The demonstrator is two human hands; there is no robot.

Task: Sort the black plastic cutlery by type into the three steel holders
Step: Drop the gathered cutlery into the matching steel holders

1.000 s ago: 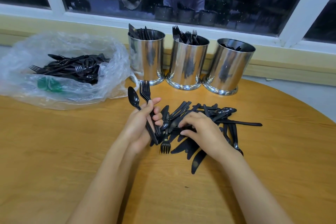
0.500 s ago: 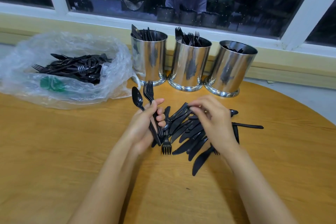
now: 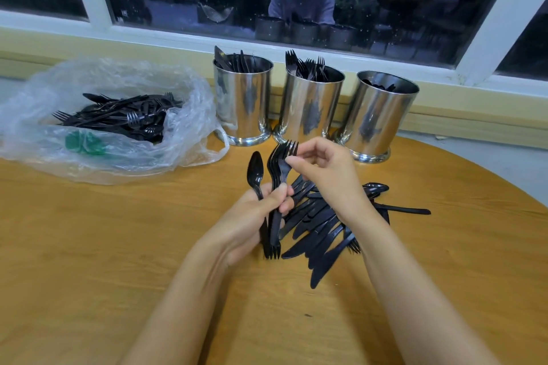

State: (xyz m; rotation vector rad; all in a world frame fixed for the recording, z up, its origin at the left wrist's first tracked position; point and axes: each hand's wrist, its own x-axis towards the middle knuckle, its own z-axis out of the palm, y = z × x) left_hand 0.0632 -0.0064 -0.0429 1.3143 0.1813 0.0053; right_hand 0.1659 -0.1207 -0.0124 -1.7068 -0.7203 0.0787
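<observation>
My left hand grips a bunch of black cutlery: a spoon and several forks standing up, one fork pointing down. My right hand pinches a fork at the top of that bunch. Under and right of my hands lies a pile of black knives, with spoons and a fork mixed in. At the back stand three steel holders: the left holder has knives, the middle holder forks, the right holder spoons low inside.
A clear plastic bag with more black cutlery lies at the back left on the round wooden table. The window sill and dark window run behind the holders. The table's curved edge falls away at the right.
My right hand has left the pile, lifted a fork and brought it to the bunch in my left hand. The left hand has stayed almost still.
</observation>
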